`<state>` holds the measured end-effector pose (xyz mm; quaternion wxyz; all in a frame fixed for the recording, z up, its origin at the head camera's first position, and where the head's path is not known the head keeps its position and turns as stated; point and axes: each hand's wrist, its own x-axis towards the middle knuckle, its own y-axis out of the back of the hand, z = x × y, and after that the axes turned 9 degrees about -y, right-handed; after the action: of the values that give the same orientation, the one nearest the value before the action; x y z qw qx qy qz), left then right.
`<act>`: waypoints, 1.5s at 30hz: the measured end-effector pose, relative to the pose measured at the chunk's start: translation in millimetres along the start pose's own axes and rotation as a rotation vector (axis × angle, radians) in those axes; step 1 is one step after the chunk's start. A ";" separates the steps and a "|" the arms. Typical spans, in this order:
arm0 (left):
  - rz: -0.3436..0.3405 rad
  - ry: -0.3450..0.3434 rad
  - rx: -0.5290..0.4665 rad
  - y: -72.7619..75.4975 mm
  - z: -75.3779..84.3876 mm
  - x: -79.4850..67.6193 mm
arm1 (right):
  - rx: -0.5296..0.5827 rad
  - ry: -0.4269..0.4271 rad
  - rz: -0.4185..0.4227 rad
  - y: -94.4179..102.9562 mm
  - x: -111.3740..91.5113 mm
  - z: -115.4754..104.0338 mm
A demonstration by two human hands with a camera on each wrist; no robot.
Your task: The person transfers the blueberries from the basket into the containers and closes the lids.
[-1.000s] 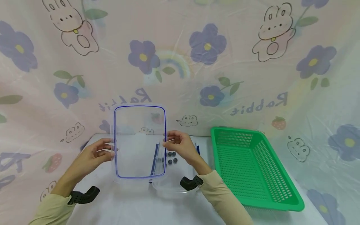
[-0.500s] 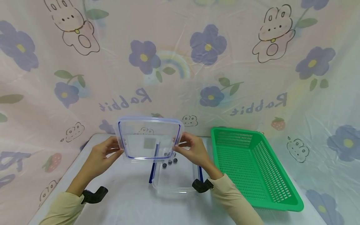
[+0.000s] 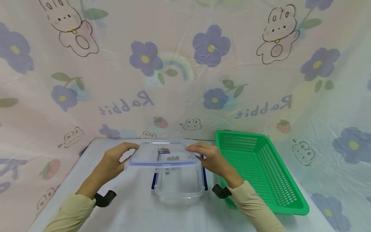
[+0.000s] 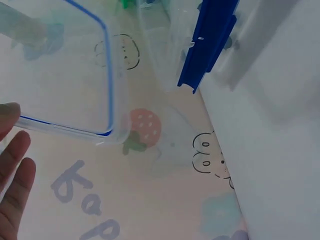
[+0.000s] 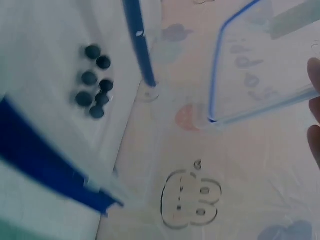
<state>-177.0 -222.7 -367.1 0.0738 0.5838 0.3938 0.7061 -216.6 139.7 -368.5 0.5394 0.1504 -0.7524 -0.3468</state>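
Note:
A clear plastic lid [image 3: 147, 158] with a blue seal is held between both hands above a clear food container [image 3: 179, 185], apart from it. My left hand [image 3: 112, 161] pinches the lid's left edge; my right hand [image 3: 213, 159] grips its right edge. In the head view the lid lies nearly level, its small coloured label facing up. Below it, the container stands on the table with dark blue side latches [image 4: 207, 42] hanging outward. Several small dark round pieces [image 5: 90, 78], blueberry-like, lie inside the container and show best in the right wrist view.
A green perforated plastic basket [image 3: 255, 180] stands to the right of the container, close to my right forearm. The white-covered table [image 3: 124, 203] meets a patterned curtain [image 3: 174, 87] at the back. A black wrist mount sits on each forearm.
Both hands have brought the lid down and to the right, over the container. It has tipped from nearly upright to nearly level, now covering most of the dark pieces from above.

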 end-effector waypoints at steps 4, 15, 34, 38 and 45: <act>-0.018 -0.042 0.004 -8.8 -1.1 3.5 | -0.118 0.067 -0.020 6.5 -5.9 1.7; -0.037 -0.194 0.108 -33.1 -6.0 12.4 | -0.401 0.322 0.028 16.4 -17.0 17.3; -0.082 -0.393 0.306 -82.8 -23.9 7.7 | -0.634 0.408 -0.214 20.3 -34.1 34.0; -0.127 -0.400 0.364 -91.5 -25.8 4.0 | -0.670 0.409 -0.267 17.4 -36.0 35.5; -0.148 -0.428 0.421 -107.8 -31.5 -4.6 | -0.745 0.385 -0.399 11.8 -33.6 35.9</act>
<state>-241.7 -166.9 -440.2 0.0836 0.6917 0.5483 0.4626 -235.2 181.2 -390.6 0.6092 0.1501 -0.4190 -0.6563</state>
